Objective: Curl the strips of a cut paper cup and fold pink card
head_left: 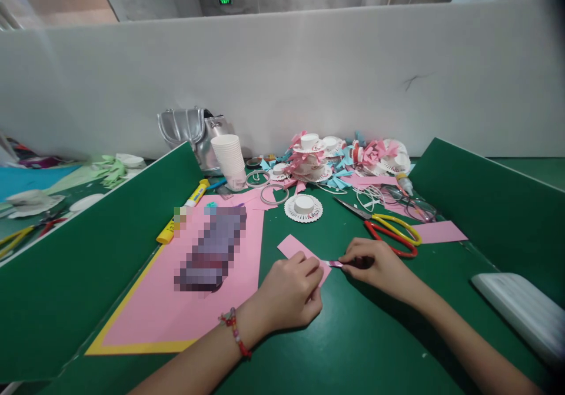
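Observation:
A small pink paper strip [291,246] lies slantwise on the green table. My left hand [295,289], a beaded bracelet on its wrist, presses the strip down with curled fingers that cover part of it. From the right, my right hand [373,262] pinches a thin purple-and-silver piece [334,264] between thumb and fingertips. Its tip meets the strip beside my left fingers; its exact kind is too small to tell. Behind my right hand are large scissors [388,230] with one yellow and one red handle, blades apart. A fringed white paper disc with a raised centre [303,208] lies beyond the strip.
Large pink sheets [238,312] and a blurred-out flat object [212,254] lie left, near yellow glue sticks [166,230]. Stacked paper cups [229,156], tape rings [274,194] and pink-and-blue paper crafts [313,159] stand behind. Green dividers [498,206] flank the table; a white object [521,312] sits right.

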`<state>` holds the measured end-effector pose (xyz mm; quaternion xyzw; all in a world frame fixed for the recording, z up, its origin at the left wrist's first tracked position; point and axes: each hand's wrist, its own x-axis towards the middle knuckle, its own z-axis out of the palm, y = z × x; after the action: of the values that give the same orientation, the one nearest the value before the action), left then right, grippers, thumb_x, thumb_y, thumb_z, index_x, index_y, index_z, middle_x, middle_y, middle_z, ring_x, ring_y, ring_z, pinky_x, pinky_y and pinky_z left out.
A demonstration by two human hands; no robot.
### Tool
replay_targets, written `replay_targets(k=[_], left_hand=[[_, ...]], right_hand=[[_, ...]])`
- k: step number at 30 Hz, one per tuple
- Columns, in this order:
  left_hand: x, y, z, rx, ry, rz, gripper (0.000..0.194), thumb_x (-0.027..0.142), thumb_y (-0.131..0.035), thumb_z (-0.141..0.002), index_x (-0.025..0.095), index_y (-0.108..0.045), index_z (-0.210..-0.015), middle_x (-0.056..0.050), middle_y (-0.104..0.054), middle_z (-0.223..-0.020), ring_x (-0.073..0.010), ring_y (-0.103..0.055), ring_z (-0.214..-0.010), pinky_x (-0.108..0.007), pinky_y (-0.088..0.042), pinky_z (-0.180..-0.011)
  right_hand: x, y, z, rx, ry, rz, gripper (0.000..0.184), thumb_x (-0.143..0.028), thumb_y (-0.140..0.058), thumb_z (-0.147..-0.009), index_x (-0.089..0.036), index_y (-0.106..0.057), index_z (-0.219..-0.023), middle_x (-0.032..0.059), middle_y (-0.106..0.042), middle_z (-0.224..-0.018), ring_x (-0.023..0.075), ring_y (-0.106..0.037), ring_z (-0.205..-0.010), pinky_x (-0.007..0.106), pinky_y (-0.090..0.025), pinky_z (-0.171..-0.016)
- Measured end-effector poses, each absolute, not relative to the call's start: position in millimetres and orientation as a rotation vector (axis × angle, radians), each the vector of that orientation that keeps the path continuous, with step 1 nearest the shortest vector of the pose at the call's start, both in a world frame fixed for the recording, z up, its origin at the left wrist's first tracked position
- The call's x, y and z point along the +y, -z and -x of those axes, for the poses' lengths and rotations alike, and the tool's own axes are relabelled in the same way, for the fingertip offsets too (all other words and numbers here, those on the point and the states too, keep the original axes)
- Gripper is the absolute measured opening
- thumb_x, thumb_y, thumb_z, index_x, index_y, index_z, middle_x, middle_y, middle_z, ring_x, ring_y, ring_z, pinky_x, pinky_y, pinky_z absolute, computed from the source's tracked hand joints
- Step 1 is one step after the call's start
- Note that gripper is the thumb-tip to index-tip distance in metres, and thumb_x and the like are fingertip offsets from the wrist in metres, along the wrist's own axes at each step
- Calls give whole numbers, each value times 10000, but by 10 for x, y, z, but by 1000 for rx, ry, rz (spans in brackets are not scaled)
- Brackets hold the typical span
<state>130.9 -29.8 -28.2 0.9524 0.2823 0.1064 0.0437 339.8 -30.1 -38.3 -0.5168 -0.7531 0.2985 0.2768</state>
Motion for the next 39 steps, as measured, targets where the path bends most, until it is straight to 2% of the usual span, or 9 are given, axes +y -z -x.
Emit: replay_targets(k=[19,26,33,39], left_hand=[[-306,276,-1315,870,-344,-2903,227,166,-421,-732,176,-505,-943,-69,-553,-878,-197,-500,-804,-283,-453,-611],[-238,295,-1257,968,-437,-2778,170,226,-424,-763,162,-522,-886,-91,-521,-972,-184,-522,-832,-270,-470,-639],[-191,288,-1231,957,-524,-2758,140,236,-459,-753,173,-563,-822,-67,-543,-834,-184,-520,-787,-308,-447,-687],[-253,284,-1272,905,-492,-2749,219,297,-481,-734,167,-561,-891,-75,-552,-848,-200,-520,-803,-315,-440,-685]], right_hand=[[-298,450,-3219,-2038,-552,1430,141,-232,-532,-767,-190,-666,-781,46,-585,-732,161,-541,-701,272,-423,-631],[-299,437,-3223,-2056,-565,1437,157,-256,-520,-781,-198,-664,-804,49,-587,-750,168,-542,-716,279,-424,-630],[-307,446,-3216,-2073,-526,1455,161,-256,-508,-783,-213,-662,-802,41,-589,-749,166,-545,-724,269,-427,-634],[-325,349,-3289,-2142,-511,1460,143,-230,-506,-770,-206,-647,-763,36,-580,-737,162,-539,-722,261,-414,-616]])
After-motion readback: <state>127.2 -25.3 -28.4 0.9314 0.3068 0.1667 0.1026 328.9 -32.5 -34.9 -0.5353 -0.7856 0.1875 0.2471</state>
